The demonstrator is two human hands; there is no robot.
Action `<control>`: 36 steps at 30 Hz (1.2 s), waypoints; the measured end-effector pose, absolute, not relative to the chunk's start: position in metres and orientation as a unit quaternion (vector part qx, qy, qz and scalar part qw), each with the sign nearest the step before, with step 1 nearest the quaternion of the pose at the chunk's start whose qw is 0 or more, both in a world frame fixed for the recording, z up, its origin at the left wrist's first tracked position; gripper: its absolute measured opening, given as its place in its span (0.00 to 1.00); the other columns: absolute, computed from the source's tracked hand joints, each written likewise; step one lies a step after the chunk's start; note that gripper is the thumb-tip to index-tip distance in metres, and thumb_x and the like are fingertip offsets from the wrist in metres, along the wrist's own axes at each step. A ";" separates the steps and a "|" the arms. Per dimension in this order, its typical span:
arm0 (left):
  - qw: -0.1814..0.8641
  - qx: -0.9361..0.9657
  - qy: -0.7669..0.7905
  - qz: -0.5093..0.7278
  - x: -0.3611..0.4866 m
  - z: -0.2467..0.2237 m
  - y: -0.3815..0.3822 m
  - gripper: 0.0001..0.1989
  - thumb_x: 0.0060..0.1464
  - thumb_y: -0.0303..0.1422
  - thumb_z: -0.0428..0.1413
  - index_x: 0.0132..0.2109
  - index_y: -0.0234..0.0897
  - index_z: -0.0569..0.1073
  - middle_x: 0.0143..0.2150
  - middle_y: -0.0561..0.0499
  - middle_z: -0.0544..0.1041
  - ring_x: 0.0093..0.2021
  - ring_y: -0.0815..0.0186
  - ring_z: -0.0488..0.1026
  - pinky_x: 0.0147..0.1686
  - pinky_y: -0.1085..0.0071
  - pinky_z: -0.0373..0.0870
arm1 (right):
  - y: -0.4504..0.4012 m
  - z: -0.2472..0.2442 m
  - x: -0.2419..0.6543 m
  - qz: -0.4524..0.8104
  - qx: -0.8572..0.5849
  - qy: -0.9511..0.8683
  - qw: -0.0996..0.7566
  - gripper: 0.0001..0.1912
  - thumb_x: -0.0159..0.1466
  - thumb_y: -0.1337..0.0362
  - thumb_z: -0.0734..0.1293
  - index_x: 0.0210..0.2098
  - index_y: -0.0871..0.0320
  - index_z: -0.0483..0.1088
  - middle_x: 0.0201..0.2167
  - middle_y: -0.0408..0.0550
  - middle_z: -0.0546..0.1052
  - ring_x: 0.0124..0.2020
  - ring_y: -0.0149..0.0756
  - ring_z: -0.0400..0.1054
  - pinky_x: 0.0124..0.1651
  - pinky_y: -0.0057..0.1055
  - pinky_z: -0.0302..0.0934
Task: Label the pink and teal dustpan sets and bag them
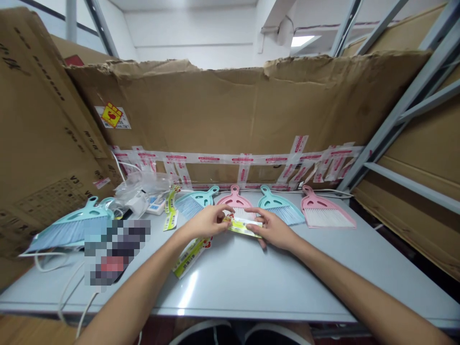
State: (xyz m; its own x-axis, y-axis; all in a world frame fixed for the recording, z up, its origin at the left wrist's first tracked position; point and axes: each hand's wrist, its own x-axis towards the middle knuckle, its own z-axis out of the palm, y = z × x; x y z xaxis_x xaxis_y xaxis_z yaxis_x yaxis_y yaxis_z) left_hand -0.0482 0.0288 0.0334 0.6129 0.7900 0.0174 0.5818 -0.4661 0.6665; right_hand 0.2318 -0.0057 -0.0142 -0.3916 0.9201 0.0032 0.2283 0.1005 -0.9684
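Note:
Between my hands, above the grey table, is a small yellow-green and white packet (245,226). My left hand (211,221) pinches its left end, thumb and fingers close together. At its right end, my right hand (272,229) grips it between thumb and fingers. Another yellow-green packet (191,256) lies on the table beside my left forearm, and a further packet strip (171,211) lies farther back on the left. Behind my hands stands a pink dustpan with brush (235,195), partly hidden by them.
Teal dustpan sets (283,211) (196,201) and a pink one (327,211) line the back of the table (287,287). Another teal set (77,223), white cables and plastic bags (140,187) lie left. A taped cardboard sheet (223,110) stands behind; metal shelf posts rise at right.

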 end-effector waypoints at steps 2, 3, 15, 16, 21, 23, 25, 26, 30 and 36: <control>0.332 0.825 0.435 0.141 -0.054 0.033 0.031 0.32 0.62 0.42 0.59 0.70 0.37 0.73 0.34 0.52 0.86 0.28 0.60 0.77 0.32 0.68 0.67 | -0.004 -0.015 0.233 0.531 -0.444 -0.631 0.350 0.36 0.66 0.47 0.75 0.67 0.55 0.64 0.21 0.34 0.77 0.14 0.32 0.67 0.18 0.25 0.54; 0.342 0.820 0.440 0.127 -0.057 0.034 0.032 0.35 0.62 0.42 0.60 0.73 0.37 0.70 0.34 0.52 0.87 0.28 0.60 0.77 0.31 0.68 0.67 | -0.003 -0.016 0.233 0.539 -0.450 -0.621 0.347 0.35 0.66 0.46 0.75 0.65 0.55 0.64 0.20 0.33 0.77 0.12 0.31 0.63 0.17 0.24 0.51; 0.328 0.828 0.444 0.098 -0.052 0.032 0.027 0.39 0.61 0.38 0.56 0.78 0.36 0.65 0.34 0.52 0.87 0.23 0.61 0.75 0.27 0.69 0.65 | -0.003 -0.021 0.213 0.511 -0.514 -0.618 0.304 0.22 0.67 0.49 0.71 0.51 0.50 0.58 0.17 0.34 0.79 0.07 0.31 0.59 0.12 0.22 0.45; 0.327 0.828 0.444 0.102 -0.052 0.032 0.027 0.39 0.61 0.38 0.56 0.77 0.36 0.65 0.33 0.52 0.87 0.23 0.61 0.75 0.28 0.69 0.65 | -0.003 -0.022 0.212 0.504 -0.513 -0.622 0.311 0.21 0.68 0.49 0.70 0.51 0.50 0.59 0.17 0.34 0.79 0.07 0.31 0.57 0.12 0.22 0.45; 0.314 0.824 0.452 0.133 -0.056 0.035 0.031 0.37 0.60 0.38 0.57 0.76 0.38 0.69 0.32 0.53 0.87 0.24 0.60 0.76 0.30 0.68 0.67 | -0.001 -0.027 0.217 0.511 -0.495 -0.617 0.336 0.21 0.68 0.49 0.70 0.52 0.51 0.60 0.19 0.35 0.80 0.09 0.30 0.61 0.13 0.22 0.51; 0.317 0.822 0.451 0.142 -0.058 0.035 0.032 0.36 0.61 0.39 0.58 0.75 0.38 0.70 0.31 0.53 0.86 0.24 0.60 0.76 0.31 0.67 0.67 | 0.000 -0.029 0.220 0.519 -0.490 -0.611 0.342 0.22 0.67 0.48 0.71 0.52 0.51 0.61 0.20 0.35 0.80 0.09 0.30 0.62 0.13 0.22 0.52; 0.318 0.820 0.452 0.149 -0.059 0.035 0.034 0.36 0.61 0.40 0.58 0.74 0.38 0.71 0.31 0.53 0.86 0.25 0.59 0.77 0.31 0.67 0.68 | 0.001 -0.029 0.221 0.515 -0.495 -0.610 0.344 0.23 0.67 0.48 0.72 0.51 0.51 0.62 0.20 0.35 0.80 0.09 0.31 0.63 0.13 0.22 0.51; 0.317 0.819 0.455 0.151 -0.059 0.034 0.034 0.35 0.61 0.40 0.58 0.74 0.38 0.72 0.31 0.53 0.86 0.26 0.59 0.78 0.32 0.67 0.68 | 0.001 -0.029 0.221 0.507 -0.500 -0.612 0.344 0.22 0.66 0.48 0.72 0.51 0.50 0.62 0.20 0.34 0.79 0.09 0.31 0.63 0.12 0.23 0.51; 0.305 0.815 0.473 0.137 -0.058 0.032 0.035 0.35 0.61 0.39 0.58 0.74 0.38 0.72 0.32 0.53 0.87 0.27 0.58 0.79 0.32 0.67 0.67 | 0.000 -0.024 0.219 0.443 -0.527 -0.637 0.346 0.17 0.67 0.50 0.70 0.48 0.50 0.64 0.18 0.34 0.78 0.09 0.31 0.62 0.13 0.23 0.49; 0.310 0.808 0.478 0.150 -0.057 0.026 0.037 0.35 0.60 0.37 0.58 0.73 0.36 0.72 0.31 0.52 0.87 0.27 0.58 0.79 0.31 0.67 0.67 | -0.004 -0.019 0.218 0.355 -0.532 -0.683 0.352 0.11 0.71 0.53 0.68 0.46 0.50 0.65 0.17 0.34 0.77 0.16 0.36 0.73 0.24 0.28 0.62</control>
State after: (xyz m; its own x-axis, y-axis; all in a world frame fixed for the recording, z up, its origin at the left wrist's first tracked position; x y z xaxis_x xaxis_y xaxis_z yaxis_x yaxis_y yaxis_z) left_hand -0.0571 0.0367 0.0265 0.4981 0.8655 -0.0538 0.6796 -0.3511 0.6441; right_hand 0.2182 -0.0037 -0.0191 -0.1857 0.9771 0.1037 0.4765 0.1819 -0.8602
